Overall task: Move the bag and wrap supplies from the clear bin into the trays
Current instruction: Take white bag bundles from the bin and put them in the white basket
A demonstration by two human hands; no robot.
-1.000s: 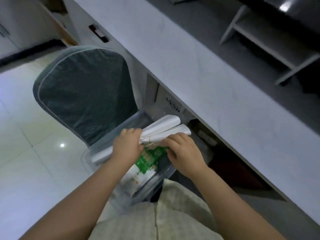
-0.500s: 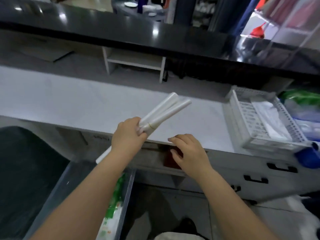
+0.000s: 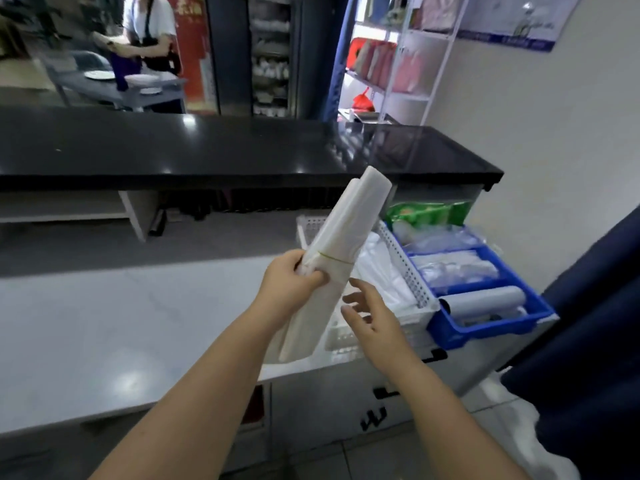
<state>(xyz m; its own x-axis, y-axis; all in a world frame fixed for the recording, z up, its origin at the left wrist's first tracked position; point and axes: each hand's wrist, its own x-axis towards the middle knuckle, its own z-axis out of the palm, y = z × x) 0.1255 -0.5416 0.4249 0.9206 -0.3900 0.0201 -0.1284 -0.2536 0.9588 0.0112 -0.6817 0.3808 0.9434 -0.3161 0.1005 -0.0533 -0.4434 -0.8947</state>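
My left hand (image 3: 292, 277) grips a white bundle of rolled plastic bags (image 3: 341, 233), bound with a thin rubber band. The bundle tilts up to the right over the near-left part of the white slotted tray (image 3: 403, 265). My right hand (image 3: 369, 311) hovers just right of the bundle's lower part, fingers apart, holding nothing. White bags lie inside the white tray. To its right, a blue tray (image 3: 485, 329) holds clear packets and a grey wrap roll (image 3: 485, 299). The clear bin is out of view.
Both trays sit at the right end of a white counter (image 3: 121, 327), below a black raised counter (image 3: 225, 150). A green packet (image 3: 429, 211) lies behind the blue tray. Dark blue cloth (image 3: 588, 323) hangs at right. A person stands far back left.
My left hand lifted the bundle out of the clear bin and carried it right, over the white tray. My right hand let go of it. The view swung from the bin to the trays.
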